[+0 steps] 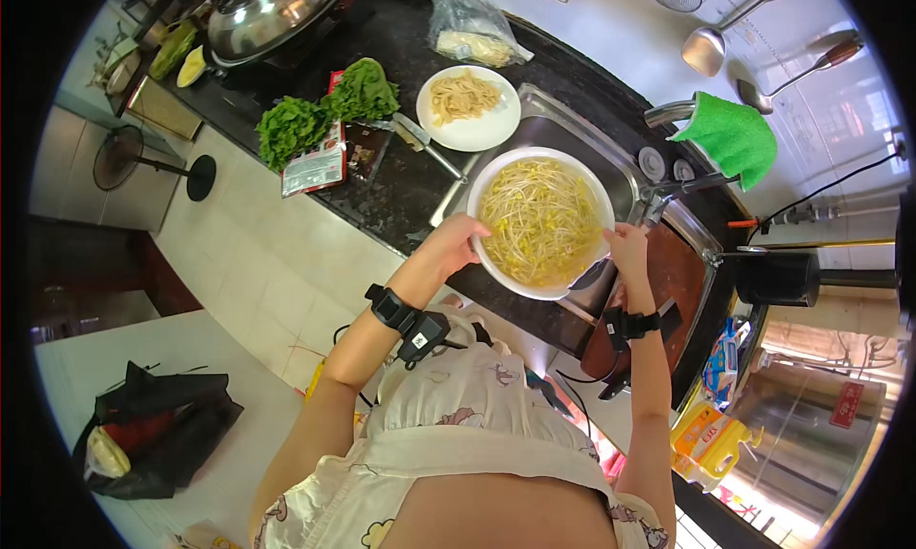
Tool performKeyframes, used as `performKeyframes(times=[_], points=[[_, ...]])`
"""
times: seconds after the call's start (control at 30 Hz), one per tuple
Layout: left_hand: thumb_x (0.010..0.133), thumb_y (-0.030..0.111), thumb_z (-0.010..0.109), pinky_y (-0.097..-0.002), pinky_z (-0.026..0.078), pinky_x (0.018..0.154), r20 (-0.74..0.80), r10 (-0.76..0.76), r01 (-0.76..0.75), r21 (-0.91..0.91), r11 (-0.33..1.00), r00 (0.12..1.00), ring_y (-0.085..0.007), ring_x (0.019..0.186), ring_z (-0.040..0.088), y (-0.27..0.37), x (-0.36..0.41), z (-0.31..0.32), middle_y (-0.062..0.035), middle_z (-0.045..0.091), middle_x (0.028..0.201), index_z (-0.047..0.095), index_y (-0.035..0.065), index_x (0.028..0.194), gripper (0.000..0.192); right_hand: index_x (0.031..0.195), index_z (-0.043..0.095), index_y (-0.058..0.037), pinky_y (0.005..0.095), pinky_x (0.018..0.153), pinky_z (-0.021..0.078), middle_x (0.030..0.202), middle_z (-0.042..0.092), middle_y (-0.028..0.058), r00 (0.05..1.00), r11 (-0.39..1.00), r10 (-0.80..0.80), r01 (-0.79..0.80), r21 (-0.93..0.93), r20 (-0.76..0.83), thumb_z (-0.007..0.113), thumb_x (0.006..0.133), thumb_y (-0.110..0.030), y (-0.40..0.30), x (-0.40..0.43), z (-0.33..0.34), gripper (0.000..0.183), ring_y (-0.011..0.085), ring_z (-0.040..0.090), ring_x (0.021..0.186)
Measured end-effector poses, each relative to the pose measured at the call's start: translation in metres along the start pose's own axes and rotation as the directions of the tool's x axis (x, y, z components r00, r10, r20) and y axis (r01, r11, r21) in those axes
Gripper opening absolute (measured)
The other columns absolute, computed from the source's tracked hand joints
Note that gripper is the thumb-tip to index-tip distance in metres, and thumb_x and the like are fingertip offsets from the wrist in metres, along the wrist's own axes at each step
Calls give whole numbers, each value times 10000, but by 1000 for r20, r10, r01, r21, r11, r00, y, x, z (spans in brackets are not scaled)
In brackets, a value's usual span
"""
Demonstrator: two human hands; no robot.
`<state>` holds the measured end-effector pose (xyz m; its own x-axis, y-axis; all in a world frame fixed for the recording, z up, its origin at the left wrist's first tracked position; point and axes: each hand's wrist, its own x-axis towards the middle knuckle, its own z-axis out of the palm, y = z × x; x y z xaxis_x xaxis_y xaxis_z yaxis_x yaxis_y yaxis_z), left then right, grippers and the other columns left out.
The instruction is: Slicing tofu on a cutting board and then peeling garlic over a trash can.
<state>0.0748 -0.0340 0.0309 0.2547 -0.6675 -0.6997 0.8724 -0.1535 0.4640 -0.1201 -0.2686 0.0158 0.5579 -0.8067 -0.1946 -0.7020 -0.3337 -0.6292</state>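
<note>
My left hand (456, 245) and my right hand (628, 248) grip opposite sides of the rim of a white bowl (474, 191). Bean sprouts (540, 223) in liquid fill much of it. The bowl is over the near part of a stainless steel sink (594, 137); whether it touches the sink's edge I cannot tell. A white plate (476, 137) with pale shredded strips (461, 97) lies just beyond the bowl, to the left. Beside that plate a knife (429, 148) rests on the dark counter, its tip towards the bowl. Both wrists wear black strapped devices.
Leafy lettuce (363, 91) and flat packets (315, 166) lie on the counter at left, near a lidded wok (265, 19). A plastic bag (472, 37) lies behind the plate. A green cloth (730, 137) hangs over the faucet (655, 202). A brown board (665, 284) lies at right.
</note>
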Motion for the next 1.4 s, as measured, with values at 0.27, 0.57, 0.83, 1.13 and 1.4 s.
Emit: performKeyframes(times=[0.27,0.57,0.83,1.13,1.4], points=[[726,-16,520,-508,507,750,-94,129,-126,35,991,987,-244,874,543,5,-65,-67,-128,537,966,498,-6,1021,296,707,576,49,350,499,399,525,514,149,986,978,-140,123,167,92,634,717,-156,-49,-22,50,213,195,529,487],[729,39,517,-523,503,707,-295,195,-201,9,980,936,-277,865,527,3,-80,-136,-173,537,943,497,-65,1015,305,764,628,39,349,526,428,568,578,135,962,968,-148,94,232,230,620,739,-143,-97,-24,113,184,212,563,510],[726,67,536,-524,507,684,-329,253,-250,53,967,910,-283,872,519,37,-64,-164,-177,497,965,504,-51,1028,325,775,639,34,311,465,399,518,548,75,948,952,-250,203,230,199,621,763,-107,-125,0,145,143,133,511,454],[737,100,564,-552,496,642,-367,299,-312,23,950,881,-286,838,512,86,-40,-182,-160,490,916,502,-19,992,288,731,630,21,338,510,435,549,571,126,955,958,-258,233,168,144,646,723,-164,-158,44,171,186,201,575,504],[721,96,587,-569,446,680,-382,264,-299,-34,954,885,-291,848,492,114,-18,-192,-155,476,915,488,-20,1004,322,683,621,25,352,527,460,565,587,146,961,964,-243,223,146,134,650,718,-173,-184,79,180,203,231,589,505]])
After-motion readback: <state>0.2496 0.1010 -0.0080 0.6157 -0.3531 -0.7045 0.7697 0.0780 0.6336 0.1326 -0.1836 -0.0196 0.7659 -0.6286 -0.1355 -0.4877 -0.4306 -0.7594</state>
